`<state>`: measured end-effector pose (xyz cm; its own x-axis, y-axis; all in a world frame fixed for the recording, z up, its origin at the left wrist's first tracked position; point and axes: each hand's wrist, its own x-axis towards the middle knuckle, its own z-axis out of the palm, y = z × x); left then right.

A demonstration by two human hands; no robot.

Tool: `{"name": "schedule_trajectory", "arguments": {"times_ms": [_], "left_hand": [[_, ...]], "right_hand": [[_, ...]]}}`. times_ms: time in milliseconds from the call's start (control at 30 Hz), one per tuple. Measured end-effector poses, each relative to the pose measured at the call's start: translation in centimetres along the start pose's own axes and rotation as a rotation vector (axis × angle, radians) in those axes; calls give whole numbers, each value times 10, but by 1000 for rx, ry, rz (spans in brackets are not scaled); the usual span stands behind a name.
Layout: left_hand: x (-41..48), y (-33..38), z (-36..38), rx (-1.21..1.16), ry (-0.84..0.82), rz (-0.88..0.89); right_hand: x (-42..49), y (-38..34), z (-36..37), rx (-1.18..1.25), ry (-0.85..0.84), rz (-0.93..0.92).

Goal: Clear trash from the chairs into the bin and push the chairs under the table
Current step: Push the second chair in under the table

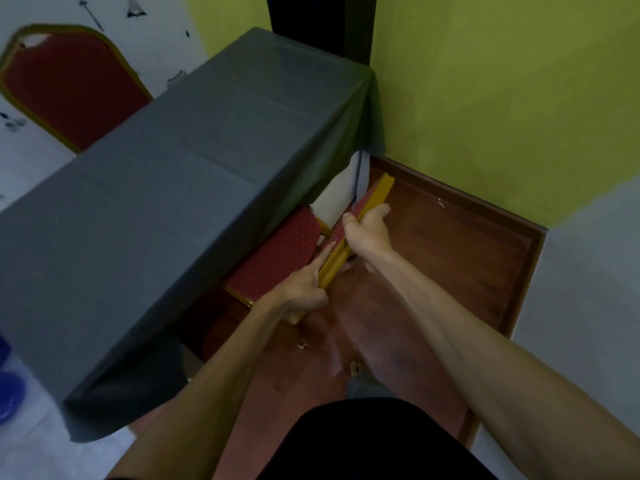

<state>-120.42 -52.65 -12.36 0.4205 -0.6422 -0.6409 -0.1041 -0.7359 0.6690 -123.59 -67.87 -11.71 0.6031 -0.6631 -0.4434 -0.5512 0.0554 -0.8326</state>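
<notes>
A red chair (277, 258) with a gold frame stands at the near side of the table (166, 216), which is draped in a grey cloth. Its seat lies partly under the cloth's edge and I see no trash on the visible part. My left hand (301, 289) grips the lower part of the chair's gold backrest rail. My right hand (367, 230) grips the same rail higher up, thumb over the red padding. A second red chair (69, 84) stands on the far side of the table. No bin is in view.
A green wall (502, 98) is close on the right. The floor below me is red-brown wood (450, 258) with a small white scrap (303, 345). A white box (336, 199) sits under the table. Blue objects (8, 393) lie at the far left.
</notes>
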Motion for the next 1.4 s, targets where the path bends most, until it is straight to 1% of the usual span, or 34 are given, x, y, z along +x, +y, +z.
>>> {"name": "schedule_trajectory", "arguments": {"times_ms": [133, 267, 400, 600, 767, 833, 867, 967, 1033, 1100, 1133, 1300, 1400], "left_hand": [[7, -16, -30, -50, -6, -9], [5, -16, -46, -63, 11, -67], [4, -14, -48, -112, -15, -53], [2, -11, -43, -126, 33, -76], [3, -15, -37, -141, 95, -52], [2, -17, -38, -133, 108, -61], [2, -17, -42, -131, 87, -75], [-1, -12, -62, -109, -59, -110], [-6, -9, -84, -93, -80, -92], [-15, -5, -116, -28, 5, -12], [-20, -1, -136, 5, 59, 31], [-60, 20, -238, 199, 299, 203], [-85, 37, -297, 304, 381, 250]], "right_hand": [[15, -13, 29, -9, -27, -13], [22, -19, 44, 5, -30, -1], [22, -19, 46, -3, -8, 1], [20, -19, 45, -29, -23, -4], [15, -21, 38, -22, -68, -14], [12, -22, 34, -114, -68, -55], [12, -24, 32, -190, -65, -76], [13, -33, 27, -424, -59, -121], [8, -45, 28, -649, -21, -212], [-3, -60, 36, -892, 40, -381], [-6, -71, 42, -953, 47, -454], [-27, -152, 81, -1070, -41, -700], [-38, -213, 95, -1089, -41, -734]]}}
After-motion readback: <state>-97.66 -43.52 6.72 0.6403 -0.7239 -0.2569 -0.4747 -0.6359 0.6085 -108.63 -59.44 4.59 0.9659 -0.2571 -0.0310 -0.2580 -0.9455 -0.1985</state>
